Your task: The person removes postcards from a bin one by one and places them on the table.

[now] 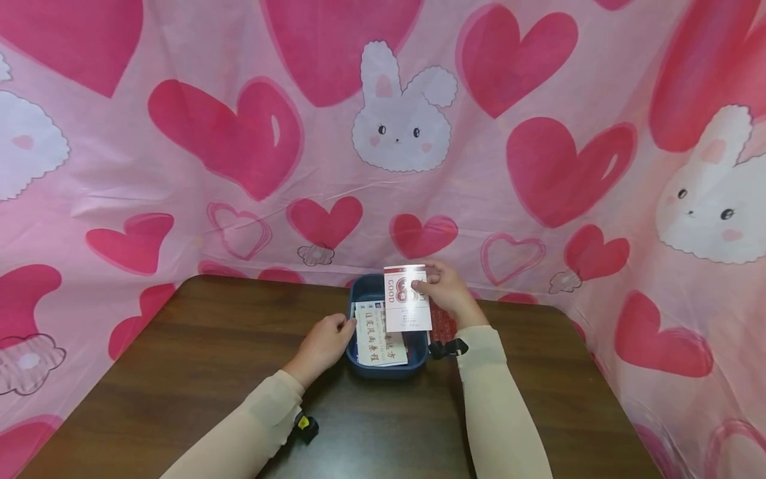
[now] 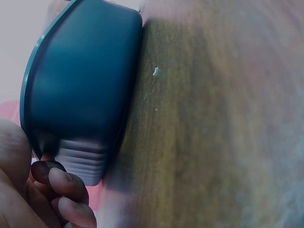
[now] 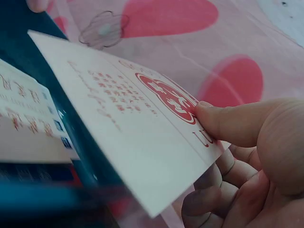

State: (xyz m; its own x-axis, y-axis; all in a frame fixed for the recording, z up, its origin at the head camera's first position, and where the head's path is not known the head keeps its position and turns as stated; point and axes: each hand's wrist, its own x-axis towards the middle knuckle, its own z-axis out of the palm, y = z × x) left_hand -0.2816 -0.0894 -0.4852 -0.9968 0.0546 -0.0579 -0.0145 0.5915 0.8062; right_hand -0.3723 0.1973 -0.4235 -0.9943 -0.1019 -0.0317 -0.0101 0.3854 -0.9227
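My left hand (image 1: 324, 341) grips the left rim of a dark blue plastic bin (image 1: 383, 373), its fingertips curled by the ribbed end in the left wrist view. A white card (image 1: 407, 318) with a red emblem and the word "GOOD" is pinched between the thumb and fingers of my right hand (image 1: 449, 293). It is held tilted above the bin's right side, apart from the cards inside. Several cards with brush-style characters (image 1: 378, 342) lie in the bin. In the right wrist view, the card's printed face (image 3: 128, 118) shows, while my fingers are partly behind it.
A red patterned item (image 1: 443, 326) lies on the brown wooden table (image 1: 239, 372), right of the bin and partly hidden by my right wrist. Behind the table hangs a pink cloth (image 1: 335, 179) with hearts and rabbits. Each wrist carries a black strap.
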